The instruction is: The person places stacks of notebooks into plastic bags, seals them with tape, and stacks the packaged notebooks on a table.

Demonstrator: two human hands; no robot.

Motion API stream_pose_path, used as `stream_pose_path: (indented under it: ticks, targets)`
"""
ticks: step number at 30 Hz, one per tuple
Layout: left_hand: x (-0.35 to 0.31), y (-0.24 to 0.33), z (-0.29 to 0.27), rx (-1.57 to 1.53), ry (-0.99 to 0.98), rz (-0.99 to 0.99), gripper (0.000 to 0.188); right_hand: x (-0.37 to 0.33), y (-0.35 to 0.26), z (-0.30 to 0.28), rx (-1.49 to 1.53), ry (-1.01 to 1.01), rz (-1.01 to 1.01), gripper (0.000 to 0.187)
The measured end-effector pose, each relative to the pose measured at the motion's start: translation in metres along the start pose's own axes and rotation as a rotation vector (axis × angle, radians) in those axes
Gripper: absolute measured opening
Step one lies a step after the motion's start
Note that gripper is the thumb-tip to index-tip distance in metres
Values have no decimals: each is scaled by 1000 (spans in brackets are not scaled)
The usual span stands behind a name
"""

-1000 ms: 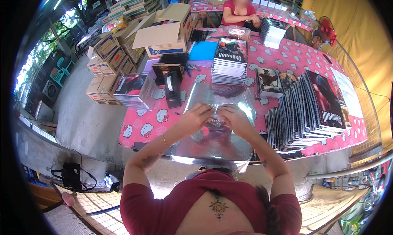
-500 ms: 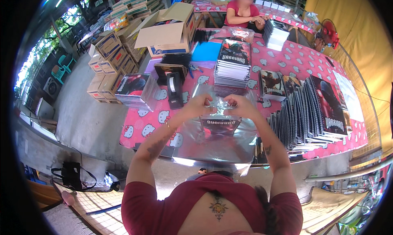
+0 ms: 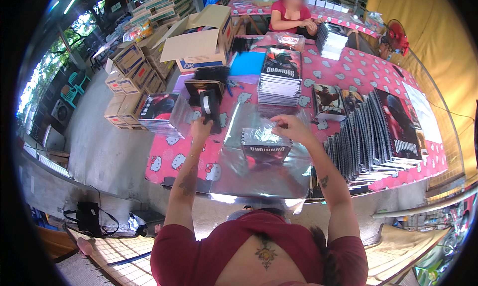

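In front of me, a small block of spiral-bound notebooks (image 3: 266,151) with dark covers lies on a large sheet of clear plastic film (image 3: 234,174). Some of the film is folded up over its far side. My right hand (image 3: 292,127) pinches the film at the block's far right corner. My left hand (image 3: 201,128) is at the near end of a black tape dispenser (image 3: 209,107) with a pale roll. Its fingers are closed there, and what lies between them is too small to make out.
A tall notebook stack (image 3: 280,77) stands beyond the film. Film-wrapped notebooks (image 3: 160,109) are at the left, a long row of spiral notebooks (image 3: 356,136) at the right. An open carton (image 3: 199,49) stands far left. A person (image 3: 290,17) sits across the pink table (image 3: 343,69).
My left hand has let go of the film and moved left to the tape dispenser. My right hand stays at the film, slightly farther right on the block.
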State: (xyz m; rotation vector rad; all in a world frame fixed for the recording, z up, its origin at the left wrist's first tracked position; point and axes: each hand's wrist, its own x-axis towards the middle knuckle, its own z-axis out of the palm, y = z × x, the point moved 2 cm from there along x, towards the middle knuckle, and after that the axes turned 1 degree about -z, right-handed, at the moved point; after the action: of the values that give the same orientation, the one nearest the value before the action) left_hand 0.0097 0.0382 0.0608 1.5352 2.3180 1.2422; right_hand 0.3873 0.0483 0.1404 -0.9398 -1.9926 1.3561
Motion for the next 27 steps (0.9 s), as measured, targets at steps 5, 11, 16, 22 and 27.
stream_pose_path:
  ticks: [5,11,16,22,27]
  targets:
    - [4,-34,10,-766,-249,-517,26,2,-2,1,26,34,-24,40]
    - [-60,-42,36,-1233,65,-600,18,-3,-8,1,84,12,29,40]
    - [-34,-53,9,-99,-29,-272,8,0,-9,2,76,17,29,40]
    - [-22,131,-59,-95,-379,758,17,-2,-4,3,67,20,17,41]
    - [-2,261,-16,260,-1110,1143,21,-6,-1,-3,108,47,20,44]
